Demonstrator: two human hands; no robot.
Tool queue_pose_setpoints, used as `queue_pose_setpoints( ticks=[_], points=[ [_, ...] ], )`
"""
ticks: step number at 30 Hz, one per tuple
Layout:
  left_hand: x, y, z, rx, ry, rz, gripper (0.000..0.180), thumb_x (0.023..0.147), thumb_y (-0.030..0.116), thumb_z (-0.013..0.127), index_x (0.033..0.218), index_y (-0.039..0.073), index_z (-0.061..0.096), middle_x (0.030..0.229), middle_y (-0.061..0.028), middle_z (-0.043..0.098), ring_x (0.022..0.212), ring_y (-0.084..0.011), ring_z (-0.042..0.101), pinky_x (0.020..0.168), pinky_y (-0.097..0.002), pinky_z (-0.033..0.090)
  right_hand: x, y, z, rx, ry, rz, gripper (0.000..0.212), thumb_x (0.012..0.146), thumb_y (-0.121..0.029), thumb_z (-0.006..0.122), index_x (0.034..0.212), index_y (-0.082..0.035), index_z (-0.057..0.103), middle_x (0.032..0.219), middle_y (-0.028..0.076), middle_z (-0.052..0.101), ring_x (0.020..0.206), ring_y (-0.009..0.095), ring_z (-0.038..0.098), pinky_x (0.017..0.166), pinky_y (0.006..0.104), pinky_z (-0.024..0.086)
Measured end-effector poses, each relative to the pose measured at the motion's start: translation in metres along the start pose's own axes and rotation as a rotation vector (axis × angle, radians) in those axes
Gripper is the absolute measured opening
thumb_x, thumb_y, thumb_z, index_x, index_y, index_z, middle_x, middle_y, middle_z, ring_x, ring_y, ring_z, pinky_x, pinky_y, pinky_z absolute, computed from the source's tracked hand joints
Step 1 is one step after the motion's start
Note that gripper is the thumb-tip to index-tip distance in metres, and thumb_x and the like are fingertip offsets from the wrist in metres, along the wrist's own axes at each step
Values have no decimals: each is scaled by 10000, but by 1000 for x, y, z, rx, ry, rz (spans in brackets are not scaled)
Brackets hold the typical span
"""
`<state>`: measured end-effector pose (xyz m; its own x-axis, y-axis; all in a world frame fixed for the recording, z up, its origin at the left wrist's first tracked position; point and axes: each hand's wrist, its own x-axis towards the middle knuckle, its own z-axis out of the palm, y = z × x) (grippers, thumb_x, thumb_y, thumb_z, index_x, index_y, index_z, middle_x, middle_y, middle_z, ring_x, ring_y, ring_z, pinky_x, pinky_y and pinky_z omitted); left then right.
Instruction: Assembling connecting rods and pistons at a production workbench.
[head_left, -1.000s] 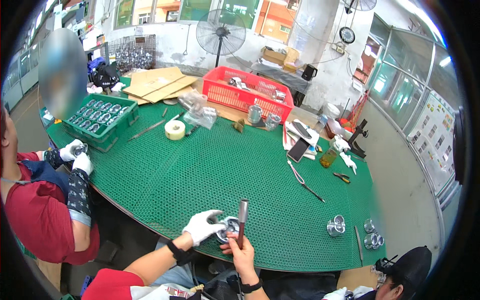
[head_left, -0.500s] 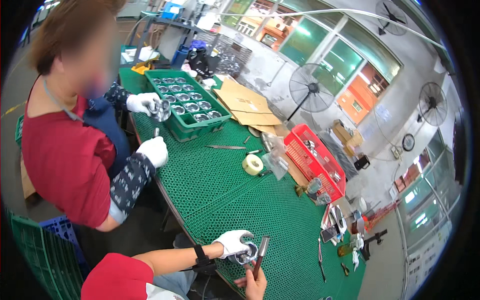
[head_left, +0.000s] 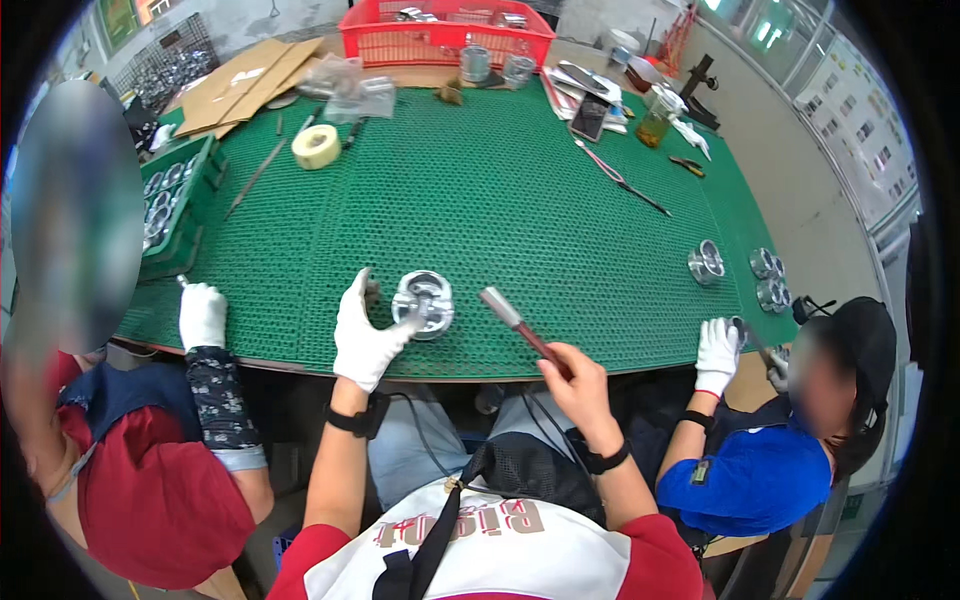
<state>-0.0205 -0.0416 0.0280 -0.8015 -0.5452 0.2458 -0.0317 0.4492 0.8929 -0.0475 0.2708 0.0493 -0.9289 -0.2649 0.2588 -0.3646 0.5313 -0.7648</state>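
A silvery metal piston (head_left: 436, 290), its hollow inner side facing up, lies on the green mat (head_left: 480, 210) in front of me. My left hand (head_left: 365, 338), in a white glove, is beside it with fingers and thumb spread. The slightly blurred thumb overlaps the piston's near-left edge; I cannot tell whether it presses on it. Bare of any glove, my right hand (head_left: 580, 390) is closed around a rod-like hand tool (head_left: 535, 342) with a reddish-brown handle and a silvery end. The tool points up and left, apart from the piston.
Co-workers sit on both sides, with a gloved hand (head_left: 203, 318) left and another gloved hand (head_left: 717, 355) right. Pistons (head_left: 706, 262) stand at the right. A green crate (head_left: 205, 190), tape roll (head_left: 317, 147), red basket (head_left: 450, 42), phone (head_left: 589, 117) and pliers (head_left: 687, 166) lie around the mat.
My view has swung from the left toward the front of the table. My left hand, earlier wrapped on the piston, now has its fingers spread beside it. The tool has moved away from the piston.
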Motion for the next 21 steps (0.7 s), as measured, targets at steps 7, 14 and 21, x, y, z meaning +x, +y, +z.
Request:
queue_pose_setpoints(
  ticks=[7,14,21],
  points=[
    [-27,15,30,338,-64,142,983,534,304,937,1363,-51,547,1191,-187,690,1133,-370,637,1016,-432,501,-8,16,12,-156,-48,-244,235,873,-185,762,1087,-96,722,812,87,653,664,308,665,594,405,537],
    [-25,16,27,242,-81,198,872,577,188,905,1333,-77,559,1141,-189,703,1049,-295,700,957,-382,544,36,14,-10,-331,-124,-486,206,877,-275,748,1028,-140,710,760,55,602,618,279,636,546,402,517],
    [-30,15,31,274,-6,179,963,512,235,975,1349,-16,571,1257,-194,628,1148,-343,641,1006,-414,522,23,19,-3,-299,-130,-385,212,866,-247,770,1034,-123,733,761,55,620,610,274,636,550,395,511]
  ],
)
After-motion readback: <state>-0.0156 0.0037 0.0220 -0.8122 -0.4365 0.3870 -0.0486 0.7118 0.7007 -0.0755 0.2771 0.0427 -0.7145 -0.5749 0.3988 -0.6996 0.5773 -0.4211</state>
